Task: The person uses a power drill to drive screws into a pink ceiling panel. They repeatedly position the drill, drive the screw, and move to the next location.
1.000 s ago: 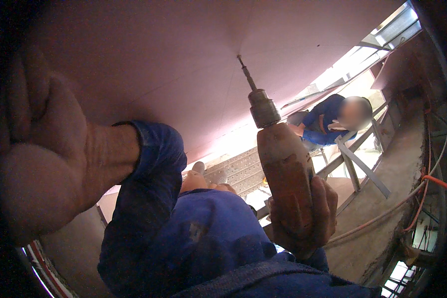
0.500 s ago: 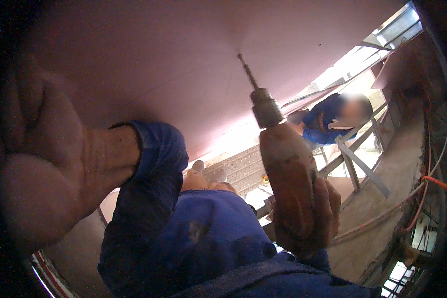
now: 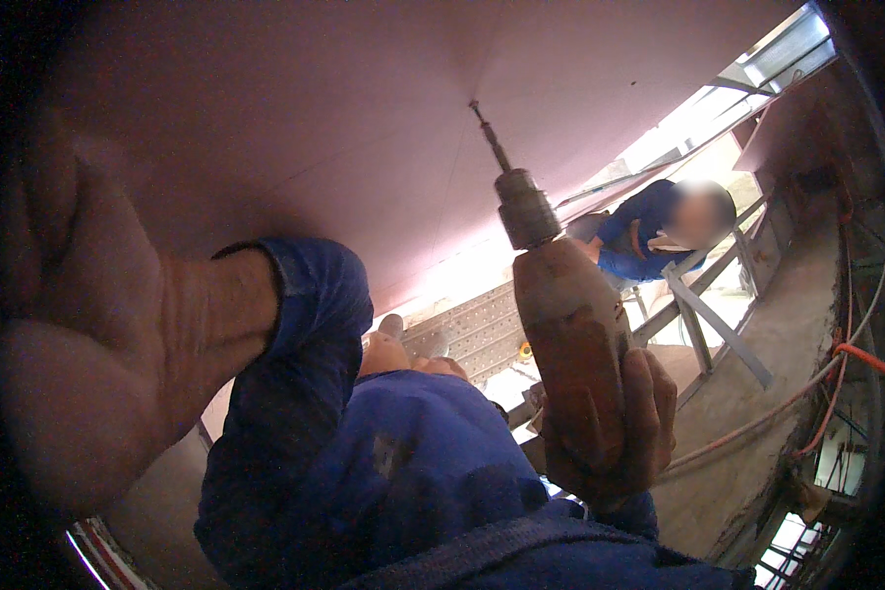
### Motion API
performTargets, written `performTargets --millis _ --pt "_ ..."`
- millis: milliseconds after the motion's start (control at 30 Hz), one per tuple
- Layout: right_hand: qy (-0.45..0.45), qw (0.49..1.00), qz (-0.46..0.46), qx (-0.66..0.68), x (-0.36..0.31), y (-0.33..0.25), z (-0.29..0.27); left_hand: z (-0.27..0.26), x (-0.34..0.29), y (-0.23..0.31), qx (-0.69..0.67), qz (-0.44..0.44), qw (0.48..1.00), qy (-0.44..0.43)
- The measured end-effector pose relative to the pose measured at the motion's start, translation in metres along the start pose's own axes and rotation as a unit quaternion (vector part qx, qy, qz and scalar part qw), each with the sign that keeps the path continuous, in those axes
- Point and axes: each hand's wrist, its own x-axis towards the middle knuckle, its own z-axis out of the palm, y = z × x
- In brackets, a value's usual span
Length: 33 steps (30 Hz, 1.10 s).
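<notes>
The left hand [image 3: 98, 344] is beside a smooth pinkish panel [image 3: 344, 118], grip unclear. The right hand [image 3: 651, 413] clasps a scuffed, rounded power drill [image 3: 568, 324], ridged chuck [image 3: 526, 209] and slim bit [image 3: 492, 140] angled to the panel. Perforated planking [image 3: 482, 339] lies beyond.

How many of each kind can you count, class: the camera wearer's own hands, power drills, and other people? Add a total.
Left hand and right hand: 2
Power drill: 1
Other person: 1
Total: 4
</notes>
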Motion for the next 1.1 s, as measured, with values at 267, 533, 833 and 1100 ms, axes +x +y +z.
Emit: performTargets --millis 267,533,833,1100 --pt "0.001 1.0 0.005 0.013 0.002 0.0 0.0 0.001 -0.001 0.002 0.002 0.006 1.0 0.003" --pt "-0.043 0.999 -0.014 -0.024 -0.004 0.003 -0.006 0.002 -0.005 0.002 0.005 0.007 1.0 0.004" --pt "-0.022 0.994 0.084 0.06 -0.002 -0.001 -0.006 0.002 -0.007 0.004 0.005 0.013 1.0 0.008" --pt "-0.012 1.0 -0.009 -0.009 0.005 0.001 -0.003 0.0 -0.009 0.013 0.009 0.029 0.999 0.014"
